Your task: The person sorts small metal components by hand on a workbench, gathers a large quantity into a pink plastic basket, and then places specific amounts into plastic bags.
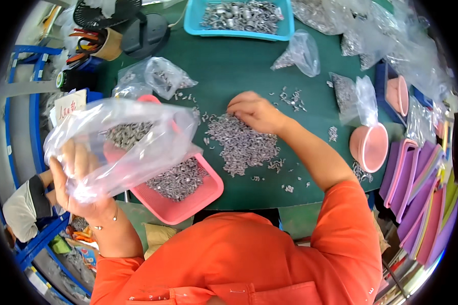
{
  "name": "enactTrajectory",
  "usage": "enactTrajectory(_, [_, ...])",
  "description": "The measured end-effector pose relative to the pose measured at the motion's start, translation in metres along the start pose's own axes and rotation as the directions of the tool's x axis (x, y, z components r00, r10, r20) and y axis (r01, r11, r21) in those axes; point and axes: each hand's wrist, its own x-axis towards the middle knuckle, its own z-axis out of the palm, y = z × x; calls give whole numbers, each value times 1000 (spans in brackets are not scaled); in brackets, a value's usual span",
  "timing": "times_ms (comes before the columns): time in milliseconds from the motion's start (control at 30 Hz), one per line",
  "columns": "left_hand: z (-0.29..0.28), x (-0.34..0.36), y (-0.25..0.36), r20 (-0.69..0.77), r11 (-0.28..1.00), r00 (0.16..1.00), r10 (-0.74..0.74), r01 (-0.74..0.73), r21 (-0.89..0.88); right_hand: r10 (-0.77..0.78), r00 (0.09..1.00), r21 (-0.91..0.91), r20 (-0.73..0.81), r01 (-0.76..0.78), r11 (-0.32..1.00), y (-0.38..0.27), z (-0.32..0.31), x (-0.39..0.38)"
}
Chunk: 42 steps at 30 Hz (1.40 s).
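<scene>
My left hand [75, 173] grips a clear plastic bag [160, 122], held up at the left over a pink basket. Small grey metal parts show through or inside the bag; I cannot tell which. Below it, the pink basket [216, 195] holds many small metal parts [178, 180]. In the middle of the table lies a spread pile of small curved metal parts [241, 145]. My right hand [257, 112] rests at the far edge of this pile, its fingers curled down onto the parts. Whatever those fingertips hold is hidden.
A turquoise tray [188, 25] of larger metal parts stands at the back. Clear bags of parts [170, 76] lie around the green table [229, 61]. Pink bowls [371, 147] and purple folders [412, 173] are at the right. Another person [25, 203] is at far left, beside blue shelving.
</scene>
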Motion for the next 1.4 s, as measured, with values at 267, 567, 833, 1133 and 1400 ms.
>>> enactTrajectory(267, [15, 99, -81, 73, 984, 996, 47, -59, 167, 90, 799, -475, -595, -439, 763, 32, -37, -73])
enactTrajectory(567, [-40, 112, -165, -201, 877, 976, -85, 169, 449, 239, 898, -211, -369, -332, 919, -22, 7, -86])
enactTrajectory(833, [-75, 39, -284, -64, -131, 980, 189, 89, 987, 310, 863, -425, -398, -473, 772, -36, 47, -81])
enactTrajectory(1133, [-44, 25, -284, -136, 64, 989, 62, 132, 989, 301, 638, 24, -709, -404, 914, -38, 80, -50])
enactTrajectory(1400, [-12, 7, -282, -446, 850, 864, -233, 404, 339, 842, 222, 871, -492, 110, 479, -65, 74, -35])
